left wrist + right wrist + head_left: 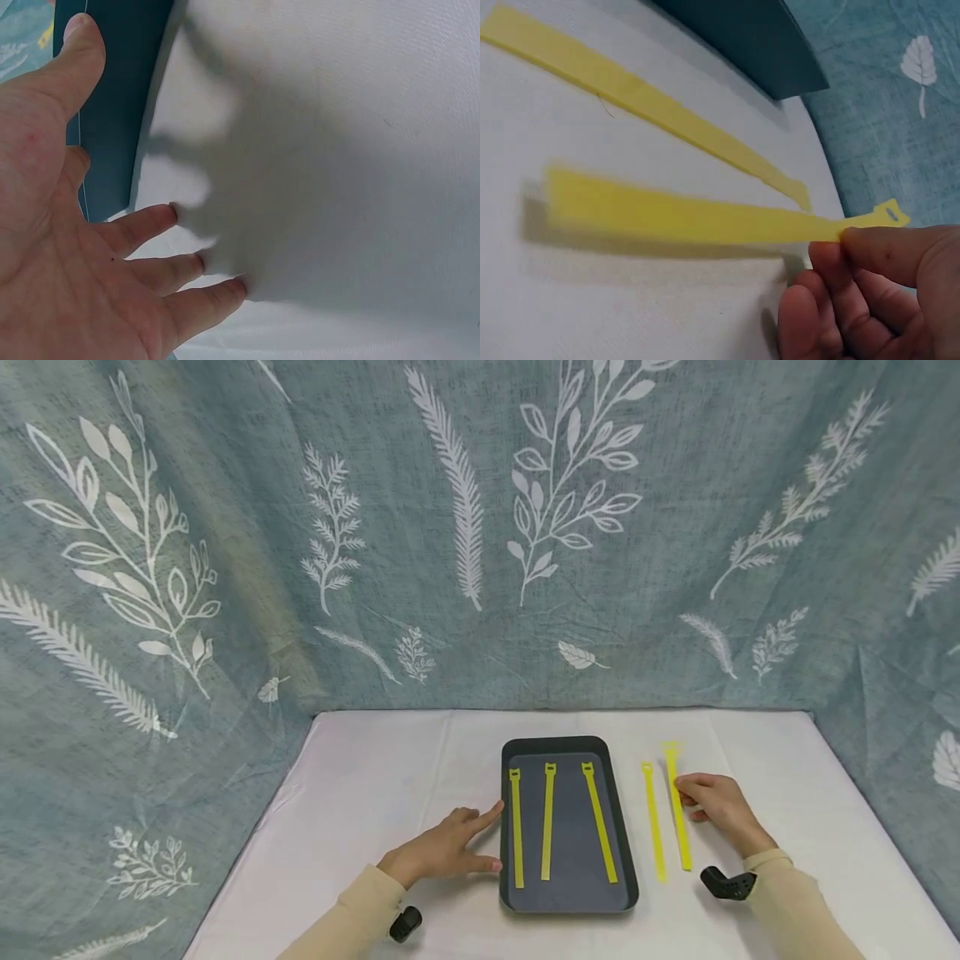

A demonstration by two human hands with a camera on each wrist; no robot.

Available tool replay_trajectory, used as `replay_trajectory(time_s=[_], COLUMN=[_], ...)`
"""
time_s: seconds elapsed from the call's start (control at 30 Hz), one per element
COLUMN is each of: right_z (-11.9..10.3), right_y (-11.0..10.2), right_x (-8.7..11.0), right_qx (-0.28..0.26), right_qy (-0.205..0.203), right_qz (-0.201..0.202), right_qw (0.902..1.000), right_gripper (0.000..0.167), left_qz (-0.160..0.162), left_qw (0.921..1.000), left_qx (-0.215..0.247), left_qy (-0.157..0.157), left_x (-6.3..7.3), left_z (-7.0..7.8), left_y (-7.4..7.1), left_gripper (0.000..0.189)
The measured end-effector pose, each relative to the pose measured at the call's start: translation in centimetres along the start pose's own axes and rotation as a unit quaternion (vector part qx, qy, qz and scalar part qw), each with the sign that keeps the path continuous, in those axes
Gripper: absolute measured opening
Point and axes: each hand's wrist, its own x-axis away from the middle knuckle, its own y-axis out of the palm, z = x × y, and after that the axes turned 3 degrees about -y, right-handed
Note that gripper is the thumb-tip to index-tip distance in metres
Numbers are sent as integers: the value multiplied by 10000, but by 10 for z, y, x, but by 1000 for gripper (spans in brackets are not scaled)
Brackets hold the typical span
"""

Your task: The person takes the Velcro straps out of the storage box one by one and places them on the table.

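Observation:
My right hand [717, 806] pinches a yellow hook-and-loop cable tie [678, 827] near its slotted head, between thumb and fingers. In the right wrist view the held cable tie [682, 215] stretches out over the cloth, its shadow beneath it. A second yellow cable tie [654, 827] lies on the table between it and the dark tray [555, 746]. Inside the tray lie three more: a left one [517, 839], a middle one [548, 827] and a slanted right one [600, 827]. My left hand [446, 846] is at the tray's left side, fingers spread, with index fingertip and thumb right at the wall.
White cloth [382, 777] covers the table. A blue-green curtain with white leaf prints [480, 527] hangs behind it and down both sides. Black wrist devices [406, 924] sit at both sleeves.

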Motion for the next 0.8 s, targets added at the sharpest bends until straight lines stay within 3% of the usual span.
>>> replay_trajectory(time_s=[0.2,0.53,0.7,0.8], right_z=[1,3,2,8], right_y=[11,19,19,20], right_x=[-1,3,4,7], right_qx=[602,1541,1646,1503], right_qy=[-340,-445,-507,-617], right_qz=[274,804,919,1205], right_qw=[9972,9838,9808,9793], right_gripper=[39,39,41,40], left_qz=[-1,-8,-61,-106], left_qw=[9999,9999,9999,9998], left_qx=[101,121,141,179], left_qy=[21,13,33,40], left_x=[1,2,1,1], left_z=[-1,2,2,3], left_y=[-3,-3,-4,-3], left_gripper=[89,89,88,88])
